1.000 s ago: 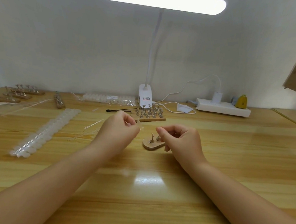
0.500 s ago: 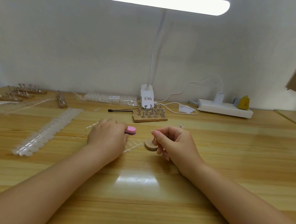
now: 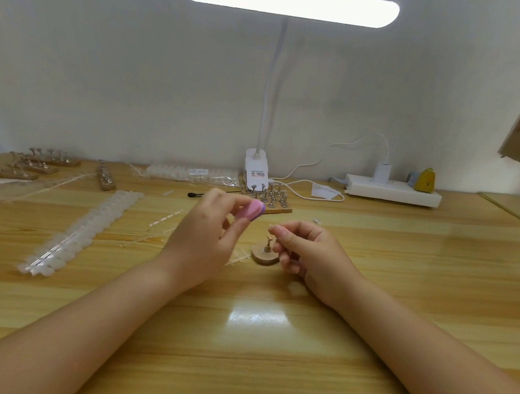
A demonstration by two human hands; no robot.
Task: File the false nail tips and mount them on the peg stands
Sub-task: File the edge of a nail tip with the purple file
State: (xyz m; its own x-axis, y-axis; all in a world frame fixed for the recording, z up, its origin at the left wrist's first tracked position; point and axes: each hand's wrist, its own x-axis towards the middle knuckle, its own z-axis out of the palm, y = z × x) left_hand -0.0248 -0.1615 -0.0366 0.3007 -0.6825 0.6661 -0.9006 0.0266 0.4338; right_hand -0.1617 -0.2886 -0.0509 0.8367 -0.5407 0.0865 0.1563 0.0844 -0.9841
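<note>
The filing step looks to be in hand. The left hand (image 3: 200,239) pinches a small pink-and-purple block nail file (image 3: 255,211) between thumb and fingertips, raised above the middle of the pale wooden table (image 3: 399,299). The right hand (image 3: 307,249) is curled with thumb and forefinger pressed together, probably on a clear false nail tip, though the tip itself is too small and transparent to make out. Just beside the right hand's fingers stands a small round wooden peg stand with one brass peg (image 3: 265,254), its peg bare.

Next, I judge, the file must meet the tip's edge, and the tip then goes onto that peg.

A long strip of clear nail tips (image 3: 78,230) lies toward the table's left edge, with thin plastic sprues (image 3: 165,218) between it and the left hand. A wooden block of metal pegs (image 3: 268,197) sits near the back edge, just behind the file. The near edge and the right side offer open room.
</note>
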